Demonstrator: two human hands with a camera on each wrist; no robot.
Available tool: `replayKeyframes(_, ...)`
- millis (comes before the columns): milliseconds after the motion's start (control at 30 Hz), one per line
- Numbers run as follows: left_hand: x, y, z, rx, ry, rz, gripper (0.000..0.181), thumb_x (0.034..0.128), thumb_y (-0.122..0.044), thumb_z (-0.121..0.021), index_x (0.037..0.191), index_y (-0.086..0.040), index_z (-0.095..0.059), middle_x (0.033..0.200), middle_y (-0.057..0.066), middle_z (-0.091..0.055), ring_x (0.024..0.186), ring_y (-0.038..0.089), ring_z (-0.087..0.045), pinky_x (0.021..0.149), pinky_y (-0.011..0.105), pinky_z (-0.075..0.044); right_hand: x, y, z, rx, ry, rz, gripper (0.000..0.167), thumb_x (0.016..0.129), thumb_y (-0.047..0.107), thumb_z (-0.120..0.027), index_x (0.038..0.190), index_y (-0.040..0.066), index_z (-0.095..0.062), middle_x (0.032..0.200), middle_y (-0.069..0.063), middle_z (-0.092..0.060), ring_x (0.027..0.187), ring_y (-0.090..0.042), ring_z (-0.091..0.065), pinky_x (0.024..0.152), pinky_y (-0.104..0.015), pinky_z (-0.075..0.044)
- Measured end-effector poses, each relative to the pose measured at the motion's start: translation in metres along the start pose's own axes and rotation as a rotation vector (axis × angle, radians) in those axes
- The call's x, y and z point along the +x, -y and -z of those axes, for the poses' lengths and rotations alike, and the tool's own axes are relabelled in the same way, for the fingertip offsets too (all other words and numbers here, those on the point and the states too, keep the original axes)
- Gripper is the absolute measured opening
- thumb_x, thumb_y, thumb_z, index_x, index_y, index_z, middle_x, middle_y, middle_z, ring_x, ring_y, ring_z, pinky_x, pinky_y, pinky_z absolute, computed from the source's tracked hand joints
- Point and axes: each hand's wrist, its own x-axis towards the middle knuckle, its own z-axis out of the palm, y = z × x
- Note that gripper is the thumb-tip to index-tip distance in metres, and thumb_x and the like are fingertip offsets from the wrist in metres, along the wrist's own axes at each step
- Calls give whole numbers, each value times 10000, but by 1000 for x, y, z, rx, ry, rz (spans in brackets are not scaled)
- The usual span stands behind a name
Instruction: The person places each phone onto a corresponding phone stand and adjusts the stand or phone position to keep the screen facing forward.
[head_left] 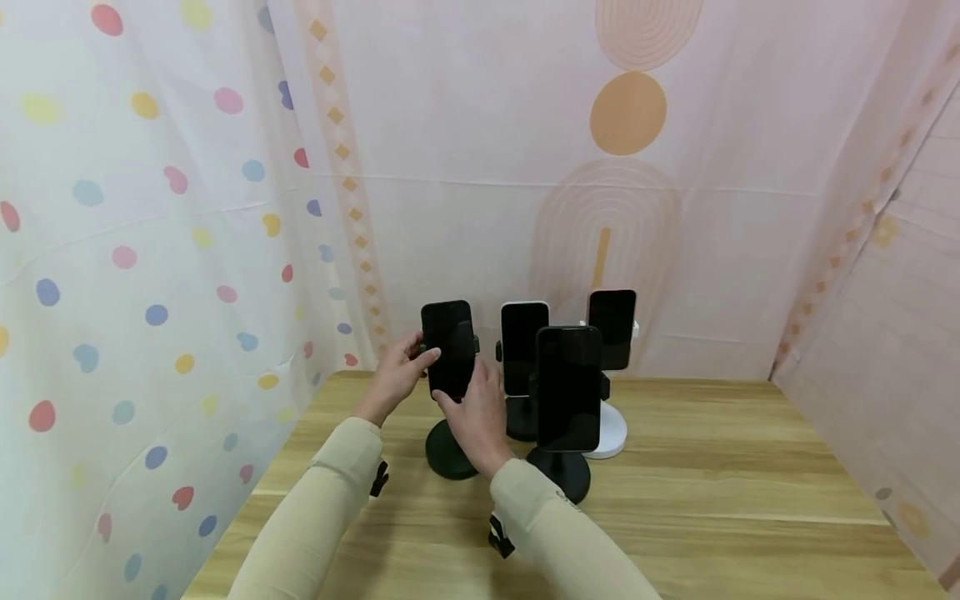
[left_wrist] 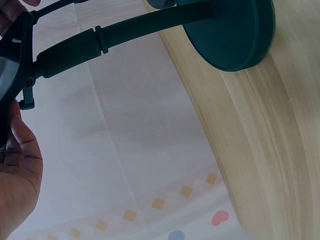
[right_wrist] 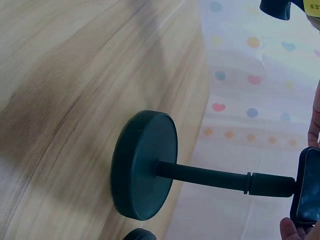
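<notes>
A black smartphone [head_left: 448, 333] stands upright, tilted slightly, in the clamp of a dark green phone stand [head_left: 447, 450]. My left hand [head_left: 396, 375] holds the phone's left edge, thumb across the front and fingers toward the back. On the other side, my right hand [head_left: 482, 410] grips the lower right of the phone, thumb at its bottom edge. The left wrist view shows the stand's ribbed neck [left_wrist: 70, 54] and clamp from behind. In the right wrist view the round green base [right_wrist: 145, 167] rests on the table, and the phone's lower end [right_wrist: 306, 187] sits between fingers of both hands.
Just right of my hands, a white-edged phone [head_left: 525, 342] sits on a black stand. Nearer stands a larger black phone [head_left: 568, 387] on a black stand [head_left: 562, 475]. Behind it another phone [head_left: 613, 325] is on a white stand [head_left: 611, 432]. Patterned curtains enclose the wooden table [head_left: 720, 467].
</notes>
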Motion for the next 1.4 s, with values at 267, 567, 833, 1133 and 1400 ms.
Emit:
replayKeyframes(267, 6, 13, 4, -23, 17, -21, 415, 1034, -232, -562, 1374, 2, -520, 1083, 153, -635, 938, 245, -567, 801, 346, -490, -4, -1, -2, -4, 26, 1, 803, 868, 344, -786, 1484, 12, -393, 1382, -208, -469, 1220, -328, -493, 995, -456, -446)
replayKeyframes(567, 9, 16, 10, -76, 82, -28, 402, 1049, -221, -530, 1393, -15, -506, 1133, 154, -621, 968, 231, -553, 842, 338, -458, -8, -4, -3, -11, 49, 30, 725, 881, 322, -775, 1452, 45, -424, 1281, -170, -504, 1098, -294, -529, 911, -440, -487)
replayKeyframes(833, 14, 19, 12, -80, 127, -27, 444, 1053, -267, -520, 1435, -46, -473, 1152, 144, -603, 1016, 246, -553, 882, 376, -460, -10, -7, -1, -23, 68, 21, 771, 881, 304, -776, 1489, 42, -382, 1292, -192, -483, 1115, -325, -548, 903, -441, -501)
replayKeyframes(1133, 16, 21, 14, -54, 152, 12, 577, 1054, -292, -513, 1534, -31, -326, 1203, 167, -554, 1068, 270, -523, 916, 389, -445, -10, -8, 0, -29, 92, 29, 806, 885, 299, -772, 1506, 11, -347, 1332, -220, -470, 1135, -336, -557, 912, -448, -502)
replayKeyframes(1400, 17, 20, 14, -47, 158, 16, 601, 1056, -273, -510, 1546, -9, -284, 1280, 201, -533, 1106, 300, -517, 880, 373, -457, -9, -10, 1, -42, 105, 31, 817, 891, 307, -766, 1516, 12, -330, 1365, -223, -456, 1160, -339, -556, 927, -455, -497)
